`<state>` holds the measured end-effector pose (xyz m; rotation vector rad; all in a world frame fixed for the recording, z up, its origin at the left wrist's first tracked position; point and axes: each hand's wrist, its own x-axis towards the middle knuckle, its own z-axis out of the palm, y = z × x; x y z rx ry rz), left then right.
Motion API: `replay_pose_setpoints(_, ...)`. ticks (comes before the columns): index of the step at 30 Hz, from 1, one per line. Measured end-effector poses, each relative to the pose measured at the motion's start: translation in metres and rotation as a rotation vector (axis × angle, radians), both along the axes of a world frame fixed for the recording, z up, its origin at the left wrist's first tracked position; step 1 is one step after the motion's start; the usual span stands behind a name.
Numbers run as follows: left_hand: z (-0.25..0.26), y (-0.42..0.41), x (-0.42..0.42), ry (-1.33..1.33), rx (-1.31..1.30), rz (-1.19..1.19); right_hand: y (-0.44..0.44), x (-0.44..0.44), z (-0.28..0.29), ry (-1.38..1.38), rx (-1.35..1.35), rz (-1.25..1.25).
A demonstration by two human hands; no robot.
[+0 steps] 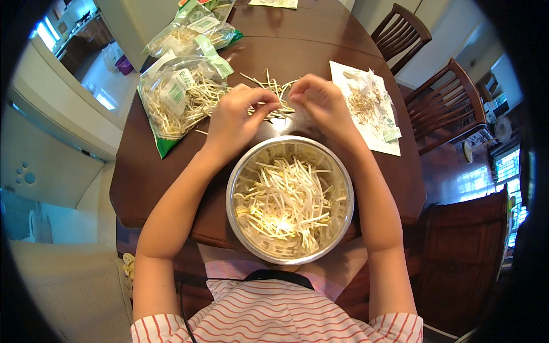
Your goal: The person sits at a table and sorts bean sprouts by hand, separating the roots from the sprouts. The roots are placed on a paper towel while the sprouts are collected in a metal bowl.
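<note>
Both my hands are raised over a loose pile of bean sprouts on the brown wooden table. My left hand has its thumb and index fingertips pinched together at the pile; whether a sprout is between them is too small to tell. Just right of it, my right hand is curled, thumb near the fingers, its hold also unclear. A round metal bowl stands below my hands at the near table edge, with many bean sprouts inside. Left of my left hand lies an opened plastic bag of sprouts.
Another bag of sprouts lies behind the first. On the right, a white paper sheet holds thin brownish scraps and a crumpled tissue-like piece. Wooden chairs stand along the table's right side. Another paper lies at the far end.
</note>
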<state>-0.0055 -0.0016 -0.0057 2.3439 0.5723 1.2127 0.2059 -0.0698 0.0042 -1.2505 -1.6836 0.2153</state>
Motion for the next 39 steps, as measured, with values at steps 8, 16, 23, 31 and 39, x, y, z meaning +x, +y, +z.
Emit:
replay_pose_setpoints(8, 0.040, -0.029, -0.028, -0.168, -0.122, -0.501, -0.013, 0.078, -0.005, -0.630, -0.146, -1.028)
replay_pose_setpoints(16, 0.029, -0.019, -0.019, -0.248, -0.370, -0.278, 0.017, 0.025, -0.044, -0.242, -0.285, -0.439)
replay_pose_setpoints(23, 0.012, 0.005, -0.021, -0.346, -0.691, -0.097, 0.024, 0.003, -0.054, -0.133, -0.266, -0.341)
replay_pose_setpoints(31, -0.016, 0.013, -0.005, -0.303, -0.606, -0.124, 0.012, 0.007, -0.028, -0.024, -0.049, -0.359)
replay_pose_setpoints(39, -0.013, -0.001, 0.004, -0.214, -0.836, -0.241, 0.001, -0.016, -0.008, 0.357, -0.053, -0.140)
